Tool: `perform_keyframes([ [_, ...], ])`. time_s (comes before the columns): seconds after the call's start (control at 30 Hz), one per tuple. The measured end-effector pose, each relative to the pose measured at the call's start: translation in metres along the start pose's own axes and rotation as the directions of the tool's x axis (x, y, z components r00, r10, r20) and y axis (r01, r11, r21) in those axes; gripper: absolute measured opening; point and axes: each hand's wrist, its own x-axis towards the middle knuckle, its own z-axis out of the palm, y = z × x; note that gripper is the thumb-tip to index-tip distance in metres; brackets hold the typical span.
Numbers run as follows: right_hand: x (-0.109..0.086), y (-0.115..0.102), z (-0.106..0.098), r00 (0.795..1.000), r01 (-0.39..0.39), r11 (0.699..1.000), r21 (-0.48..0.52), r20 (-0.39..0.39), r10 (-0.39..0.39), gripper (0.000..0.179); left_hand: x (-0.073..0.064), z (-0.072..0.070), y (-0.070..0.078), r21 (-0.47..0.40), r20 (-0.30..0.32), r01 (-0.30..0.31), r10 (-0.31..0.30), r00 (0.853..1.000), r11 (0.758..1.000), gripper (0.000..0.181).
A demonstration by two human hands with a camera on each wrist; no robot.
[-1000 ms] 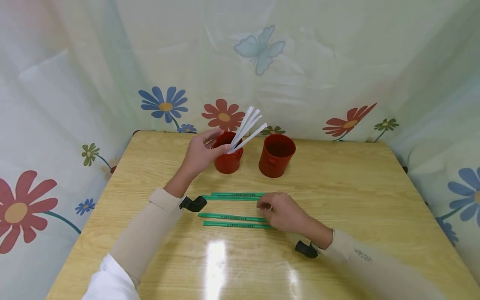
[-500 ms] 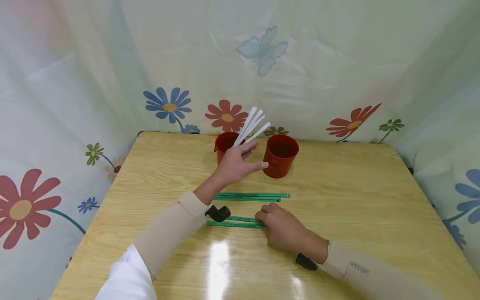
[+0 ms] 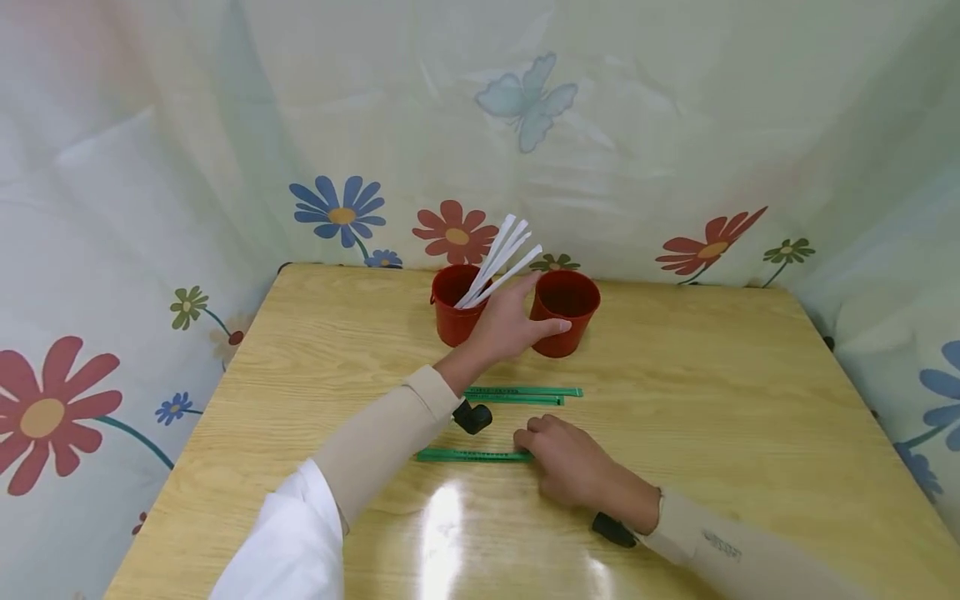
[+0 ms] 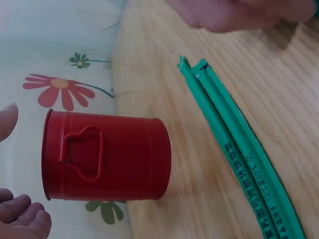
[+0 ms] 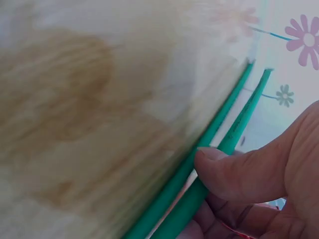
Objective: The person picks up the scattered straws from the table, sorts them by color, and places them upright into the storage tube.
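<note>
In the head view my left hand (image 3: pixel 510 323) is spread beside the right red bucket (image 3: pixel 566 317). The left wrist view shows its thumb and fingertips apart at the rim end of that bucket (image 4: pixel 109 155). My right hand (image 3: pixel 570 462) pinches green wrapped straws (image 3: pixel 472 456) low over the table; its thumb (image 5: pixel 239 172) crosses them in the right wrist view, fingers partly hidden beneath. Behind lie two more green wrapped straws (image 3: pixel 525 395), partly covered by the left arm. White wrapped sticks (image 3: pixel 498 262) lean in the left red bucket (image 3: pixel 452 321).
The wooden table (image 3: pixel 712 400) bears both buckets near its back edge. A floral curtain (image 3: pixel 637 150) hangs behind and along the sides. Small black wrist cameras (image 3: pixel 472 417) stick out from the sleeves.
My left hand has moved right, from the bucket with white sticks to the other bucket. My right hand has moved slightly toward me, and the two nearer green straws now lie together.
</note>
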Motion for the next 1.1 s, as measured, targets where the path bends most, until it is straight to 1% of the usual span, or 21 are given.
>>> perform_keyframes([
  [0.07, -0.002, 0.001, -0.003, 1.0, 0.002, 1.0, -0.005, -0.003, -0.002, 0.039, 0.003, 0.002, 0.002, -0.008, 0.012, 0.012, -0.012, 1.0, 1.0, 0.082],
  [0.17, -0.005, 0.003, -0.011, 0.999, 0.023, 1.0, -0.021, -0.024, -0.023, 0.036, 0.008, 0.003, 0.003, -0.01, 0.014, 0.05, -0.05, 0.999, 0.999, 0.085],
  [0.23, -0.007, 0.006, -0.017, 0.998, 0.043, 0.999, -0.029, -0.037, -0.044, 0.034, 0.011, 0.003, 0.002, -0.011, 0.011, 0.061, -0.06, 0.998, 0.998, 0.085],
  [0.27, -0.008, 0.008, -0.021, 0.998, 0.049, 0.998, -0.027, -0.039, -0.05, 0.034, 0.013, 0.003, 0.002, -0.009, 0.012, 0.056, -0.056, 0.998, 0.998, 0.084],
  [0.4, -0.016, 0.014, -0.038, 0.999, 0.019, 1.0, -0.016, -0.036, -0.019, 0.035, 0.019, 0.004, 0.002, 0.0, 0.042, 0.033, -0.033, 0.999, 0.999, 0.083],
  [0.47, -0.02, 0.017, -0.047, 0.999, 0.003, 1.0, -0.006, -0.036, -0.003, 0.037, 0.02, 0.005, 0.002, 0.026, 0.041, 0.044, -0.045, 0.998, 0.999, 0.085],
  [0.53, -0.023, 0.02, -0.055, 0.998, 0.004, 1.0, 0.001, -0.056, -0.004, 0.039, 0.021, 0.005, 0.001, 0.051, 0.034, 0.065, -0.067, 0.997, 0.997, 0.086],
  [0.63, -0.026, 0.024, -0.065, 0.997, 0.014, 0.999, 0.043, -0.081, -0.01, 0.041, 0.021, 0.005, -0.001, 0.069, 0.014, 0.088, -0.089, 0.996, 0.994, 0.089],
  [0.7, -0.028, 0.027, -0.072, 0.995, 0.007, 0.996, 0.089, -0.104, 0.002, 0.041, 0.022, 0.006, -0.002, 0.068, 0.015, 0.075, -0.076, 0.997, 0.995, 0.088],
  [0.77, -0.028, 0.03, -0.079, 0.991, -0.011, 0.988, 0.151, -0.132, 0.031, 0.039, 0.023, 0.006, -0.004, 0.068, 0.02, 0.065, -0.067, 0.998, 0.996, 0.09],
  [0.87, -0.028, 0.036, -0.092, 0.975, -0.041, 0.973, 0.227, -0.205, 0.089, 0.031, 0.027, 0.008, -0.007, 0.053, 0.02, 0.048, -0.049, 0.999, 0.997, 0.089],
  [0.93, -0.028, 0.04, -0.101, 0.957, -0.057, 0.962, 0.268, -0.258, 0.128, 0.027, 0.029, 0.01, -0.009, 0.038, 0.023, 0.05, -0.051, 0.998, 0.998, 0.091],
  [1.03, -0.027, 0.044, -0.111, 0.925, -0.071, 0.941, 0.33, -0.331, 0.186, 0.023, 0.031, 0.013, -0.012, 0.037, 0.02, 0.042, -0.043, 0.999, 0.998, 0.092],
  [1.1, -0.025, 0.047, -0.116, 0.898, -0.063, 0.934, 0.353, -0.387, 0.207, 0.022, 0.032, 0.015, -0.014, 0.032, 0.023, 0.034, -0.035, 0.999, 0.999, 0.091],
])
